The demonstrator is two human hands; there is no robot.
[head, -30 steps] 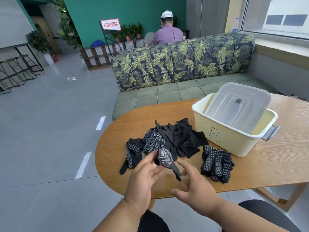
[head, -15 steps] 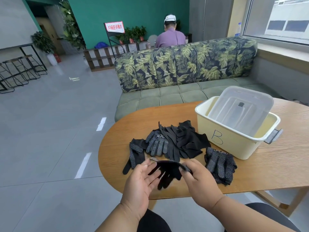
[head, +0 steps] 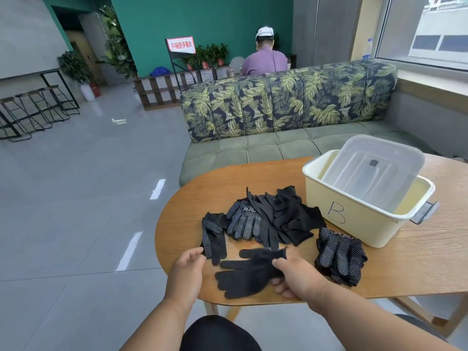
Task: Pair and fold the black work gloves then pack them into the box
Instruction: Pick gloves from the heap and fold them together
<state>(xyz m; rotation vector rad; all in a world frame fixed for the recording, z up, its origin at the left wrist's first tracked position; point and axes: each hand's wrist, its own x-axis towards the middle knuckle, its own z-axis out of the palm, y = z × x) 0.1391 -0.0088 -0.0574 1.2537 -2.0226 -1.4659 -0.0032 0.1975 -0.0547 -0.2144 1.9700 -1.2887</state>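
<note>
A plain black glove point(head: 249, 271) lies spread near the table's front edge, fingers pointing left. My right hand point(head: 295, 277) pinches its cuff end. My left hand point(head: 186, 271) hovers just left of the glove, fingers loosely curled, holding nothing. Behind sits a pile of black gloves point(head: 276, 219), some dotted with white grip points. A single dotted glove point(head: 212, 235) lies at the pile's left. A folded dotted pair point(head: 339, 254) rests to the right. The cream box marked B point(head: 354, 219) stands at the right rear, its clear lid point(head: 372, 168) leaning inside.
The round wooden table point(head: 182, 224) ends close to my body. A green leaf-print sofa point(head: 278, 117) stands behind it. A person sits with their back turned beyond the sofa. Grey floor lies to the left.
The glove held up between both hands now lies flat on the table. My left hand has let go and moved left; my right hand still holds the cuff.
</note>
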